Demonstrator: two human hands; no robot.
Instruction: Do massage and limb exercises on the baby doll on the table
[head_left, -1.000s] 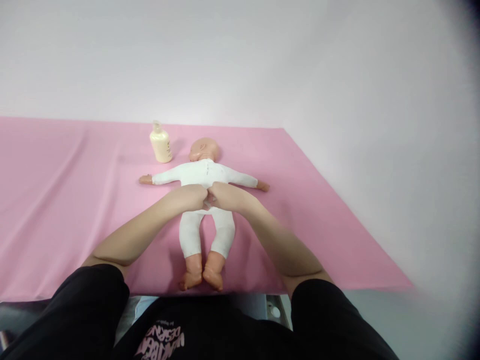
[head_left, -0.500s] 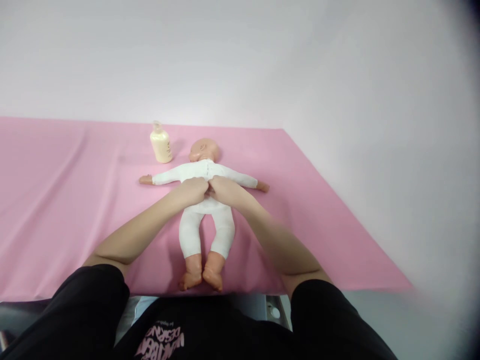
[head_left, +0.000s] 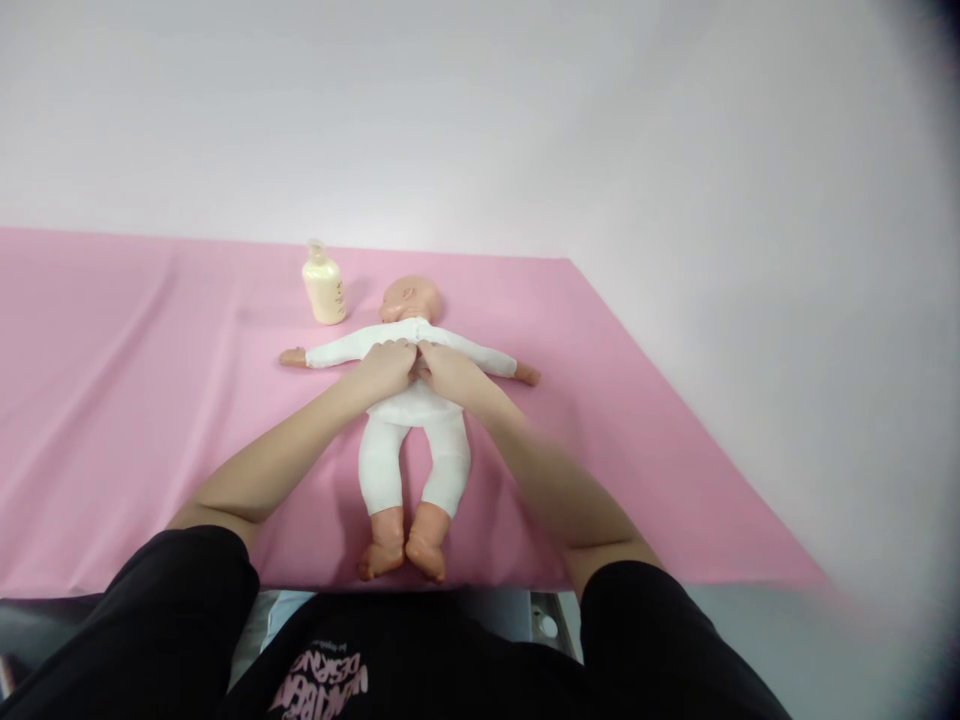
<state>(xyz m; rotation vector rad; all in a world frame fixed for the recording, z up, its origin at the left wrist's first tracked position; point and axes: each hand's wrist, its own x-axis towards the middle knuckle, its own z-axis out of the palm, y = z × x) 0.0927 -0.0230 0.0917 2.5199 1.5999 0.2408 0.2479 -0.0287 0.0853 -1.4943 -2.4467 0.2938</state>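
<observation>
A baby doll [head_left: 414,405] in a white suit lies on the pink sheet, arms spread wide and feet towards me. Its bald head is turned to the left, with an ear showing. My left hand [head_left: 390,367] rests on the upper middle of the doll's torso, fingers curled closed. Beside it, my right hand [head_left: 444,372] is curled the same way, and the two hands almost meet over the midline. Whether the fingers pinch the white cloth is hidden beneath the hands.
A pump bottle [head_left: 325,292] of pale yellow liquid stands left of the doll's head. The pink sheet [head_left: 135,400] has soft folds on the left and ends at a slanted right edge. Behind it rises a pale wall [head_left: 480,120].
Both my hands have moved a little up the doll's torso towards its head, still closed and side by side. The doll and bottle keep their places on the sheet.
</observation>
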